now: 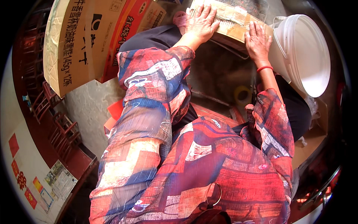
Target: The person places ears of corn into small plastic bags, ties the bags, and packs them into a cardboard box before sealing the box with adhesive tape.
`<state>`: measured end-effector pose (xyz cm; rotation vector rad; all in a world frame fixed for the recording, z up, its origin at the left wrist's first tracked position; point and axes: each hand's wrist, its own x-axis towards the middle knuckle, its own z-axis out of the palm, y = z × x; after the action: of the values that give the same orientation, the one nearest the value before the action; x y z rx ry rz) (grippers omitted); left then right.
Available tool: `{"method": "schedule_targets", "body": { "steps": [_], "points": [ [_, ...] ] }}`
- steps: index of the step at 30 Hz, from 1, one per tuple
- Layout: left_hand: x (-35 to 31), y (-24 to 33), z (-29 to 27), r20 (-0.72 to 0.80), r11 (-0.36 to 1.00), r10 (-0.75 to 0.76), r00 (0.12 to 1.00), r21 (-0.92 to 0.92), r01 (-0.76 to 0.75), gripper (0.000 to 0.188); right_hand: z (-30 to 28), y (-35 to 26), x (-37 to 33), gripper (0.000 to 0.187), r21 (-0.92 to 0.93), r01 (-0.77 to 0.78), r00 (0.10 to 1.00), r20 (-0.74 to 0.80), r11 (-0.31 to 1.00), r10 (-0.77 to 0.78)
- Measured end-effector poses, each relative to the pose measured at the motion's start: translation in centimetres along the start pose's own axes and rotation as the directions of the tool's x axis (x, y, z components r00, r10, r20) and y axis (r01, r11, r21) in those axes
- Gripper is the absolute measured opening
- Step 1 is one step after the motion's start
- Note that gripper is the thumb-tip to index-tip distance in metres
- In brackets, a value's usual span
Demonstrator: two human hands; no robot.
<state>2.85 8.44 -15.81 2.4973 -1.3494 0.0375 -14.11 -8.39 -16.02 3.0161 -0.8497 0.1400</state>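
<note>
A brown cardboard box [235,31] with strips of clear tape across its top lies in front of me at the upper middle. My left hand [200,23] rests on its left part, palm down, with the fingers stretched out. Toward the right end, my right hand [258,43], with a red band at the wrist, lies with fingers extended over the near edge of the box. Neither hand grips anything. Below the box, in shadow between my knees, is a yellowish roll of tape [242,95].
A white plastic bucket [280,56] stands close to my right hand. Large printed cardboard [74,41] rises at the left. An open carton [311,143] sits by my right knee. Wooden chairs [67,128] line the far left, and a red object [116,109] lies beside my left leg.
</note>
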Motion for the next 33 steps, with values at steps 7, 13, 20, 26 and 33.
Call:
{"method": "schedule_targets", "body": {
  "steps": [7, 13, 20, 26, 33],
  "points": [
    [0.3, 0.2, 0.4, 0.027, 1.000, -0.013, 1.000, -0.025, 0.014, 0.061, -1.0, 0.5, 0.3, 0.052, 0.092, -0.013, 1.000, 0.023, 0.996, 0.011],
    [1.1, 0.3, 0.1, -0.050, 1.000, -0.020, 0.999, -0.026, 0.018, 0.062, -2.5, 2.0, 0.5, 0.056, 0.252, 0.081, 0.991, -0.121, 0.964, -0.051],
    [2.1, 1.0, -1.0, -0.146, 0.999, -0.012, 0.989, -0.040, 0.006, 0.042, -2.7, 3.3, -2.1, 0.058, 0.261, 0.035, 0.994, -0.108, 0.965, -0.007],
    [3.3, -0.5, -1.1, -0.214, 0.999, -0.033, 0.976, -0.048, 0.023, 0.036, -4.2, 3.2, -2.9, 0.058, 0.427, 0.079, 0.972, -0.233, 0.901, 0.025],
    [4.1, 0.2, -2.1, -0.286, 0.993, 0.101, 0.953, -0.022, -0.112, 0.009, -4.1, 2.8, -4.1, 0.054, 0.378, 0.046, 0.979, -0.202, 0.925, 0.034]
  ]
}}
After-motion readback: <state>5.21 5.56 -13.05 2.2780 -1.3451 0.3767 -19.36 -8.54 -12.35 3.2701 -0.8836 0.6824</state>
